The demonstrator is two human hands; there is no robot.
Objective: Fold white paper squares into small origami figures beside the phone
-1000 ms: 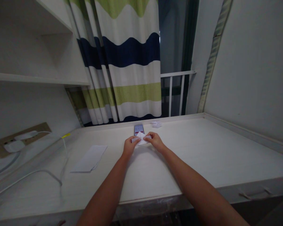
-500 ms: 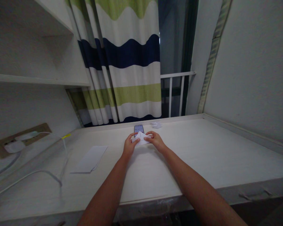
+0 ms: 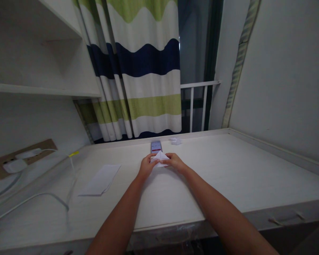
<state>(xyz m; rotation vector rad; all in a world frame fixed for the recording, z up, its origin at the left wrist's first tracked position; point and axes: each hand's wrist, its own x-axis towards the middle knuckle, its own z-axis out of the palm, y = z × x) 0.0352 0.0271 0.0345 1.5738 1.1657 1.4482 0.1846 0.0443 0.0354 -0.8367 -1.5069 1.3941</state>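
Observation:
A small folded white paper [image 3: 160, 158] with a pointed top lies on the white desk [image 3: 228, 170], held between both hands. My left hand [image 3: 146, 166] pinches its left side with curled fingers. My right hand [image 3: 175, 162] grips its right side, fingers closed over the edge. Just behind the paper a phone [image 3: 156, 145] lies flat with its screen lit.
A flat white sheet [image 3: 101, 180] lies to the left. A crumpled white scrap [image 3: 175, 140] sits near the back edge. White cables [image 3: 42, 196] run from a wall socket plate [image 3: 18, 159]. A striped curtain [image 3: 143, 71] and a white rail [image 3: 199, 102] stand behind.
Both hands have drawn slightly closer together on the folded paper and its point looks flatter. Nothing else on the desk has moved.

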